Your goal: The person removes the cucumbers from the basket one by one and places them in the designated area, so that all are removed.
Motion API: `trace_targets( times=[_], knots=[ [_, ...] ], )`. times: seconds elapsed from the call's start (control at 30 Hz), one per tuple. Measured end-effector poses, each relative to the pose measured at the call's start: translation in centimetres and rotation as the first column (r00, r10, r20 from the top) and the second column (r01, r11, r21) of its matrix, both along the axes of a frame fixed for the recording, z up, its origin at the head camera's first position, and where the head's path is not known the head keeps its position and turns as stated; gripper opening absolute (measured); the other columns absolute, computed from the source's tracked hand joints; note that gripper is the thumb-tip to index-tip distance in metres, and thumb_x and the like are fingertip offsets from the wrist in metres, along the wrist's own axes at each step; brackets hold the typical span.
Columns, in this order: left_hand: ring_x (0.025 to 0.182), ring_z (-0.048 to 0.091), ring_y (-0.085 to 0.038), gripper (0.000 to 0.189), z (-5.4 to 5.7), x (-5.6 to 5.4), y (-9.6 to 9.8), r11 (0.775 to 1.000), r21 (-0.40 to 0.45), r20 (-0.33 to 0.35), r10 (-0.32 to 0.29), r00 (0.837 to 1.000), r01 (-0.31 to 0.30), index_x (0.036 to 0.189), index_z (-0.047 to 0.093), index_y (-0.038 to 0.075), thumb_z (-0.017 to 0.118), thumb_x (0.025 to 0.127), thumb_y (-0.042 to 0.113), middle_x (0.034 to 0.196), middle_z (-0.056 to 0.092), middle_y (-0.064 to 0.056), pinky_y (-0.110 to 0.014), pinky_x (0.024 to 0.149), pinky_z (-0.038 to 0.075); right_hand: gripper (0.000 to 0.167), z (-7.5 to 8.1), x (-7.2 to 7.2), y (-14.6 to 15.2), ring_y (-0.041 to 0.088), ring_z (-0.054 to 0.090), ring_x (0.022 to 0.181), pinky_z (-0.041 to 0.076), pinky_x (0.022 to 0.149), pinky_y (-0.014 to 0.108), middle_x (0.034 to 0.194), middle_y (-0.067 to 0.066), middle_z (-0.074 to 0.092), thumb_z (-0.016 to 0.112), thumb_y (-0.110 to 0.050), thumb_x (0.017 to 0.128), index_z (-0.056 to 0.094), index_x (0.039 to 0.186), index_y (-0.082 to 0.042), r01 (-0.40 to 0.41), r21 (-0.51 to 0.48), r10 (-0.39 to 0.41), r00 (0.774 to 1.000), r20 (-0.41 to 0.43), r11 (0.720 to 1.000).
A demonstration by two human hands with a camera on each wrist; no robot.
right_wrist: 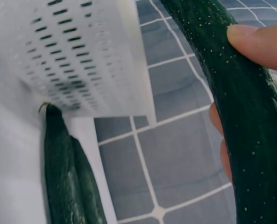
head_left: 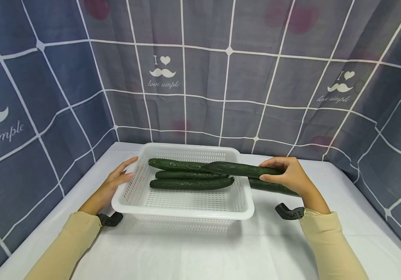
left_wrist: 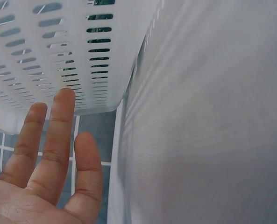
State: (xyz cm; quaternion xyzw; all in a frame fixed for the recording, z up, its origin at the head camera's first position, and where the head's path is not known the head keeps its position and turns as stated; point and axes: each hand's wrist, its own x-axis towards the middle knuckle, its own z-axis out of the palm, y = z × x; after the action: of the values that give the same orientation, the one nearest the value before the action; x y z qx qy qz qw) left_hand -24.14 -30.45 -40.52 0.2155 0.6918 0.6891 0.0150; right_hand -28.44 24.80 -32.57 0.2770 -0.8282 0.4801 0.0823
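My right hand [head_left: 289, 175] grips a dark green cucumber [head_left: 240, 169] by its right end, thumb on one side and fingers on the other. The cucumber's far end reaches over the right rim of a white perforated plastic basket [head_left: 186, 213]. Three more cucumbers [head_left: 191, 184] lie side by side on the basket's floor, partly hidden by the held one. At the basket's left end is my left hand [head_left: 113, 183], fingers extended with tips right at the rim. In the left wrist view its fingers [left_wrist: 59, 126] are straight beside the slotted wall.
Two cucumbers [right_wrist: 61, 172] lie on the white-covered table [head_left: 200, 249] just right of the basket, under the right hand. A grey checked curtain [head_left: 204, 112] stands close behind the basket and along both sides of the table.
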Motion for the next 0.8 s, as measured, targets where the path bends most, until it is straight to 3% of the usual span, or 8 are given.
trace_targets(
  times=[0.8],
  knots=[
    [0.115, 0.068, -0.016, 0.057, 0.2, 0.1, 0.1, 1.000, -0.019, 0.005, 0.023, 1.000, -0.023, 0.159, 0.047, 0.043, 0.043, 0.113, 0.010, 0.138, 0.058, 0.002, -0.036, 0.084, 0.063, 0.027, -2.0, 0.5, 3.8, 0.002, 0.073, 0.086, 0.058, 0.074, 0.018, 0.098, -0.015, 0.079, 0.087, 0.009, 0.083, 0.079, 0.109, 0.006, 0.006, -0.022, -0.006, 1.000, 0.024, 1.000]
  ],
)
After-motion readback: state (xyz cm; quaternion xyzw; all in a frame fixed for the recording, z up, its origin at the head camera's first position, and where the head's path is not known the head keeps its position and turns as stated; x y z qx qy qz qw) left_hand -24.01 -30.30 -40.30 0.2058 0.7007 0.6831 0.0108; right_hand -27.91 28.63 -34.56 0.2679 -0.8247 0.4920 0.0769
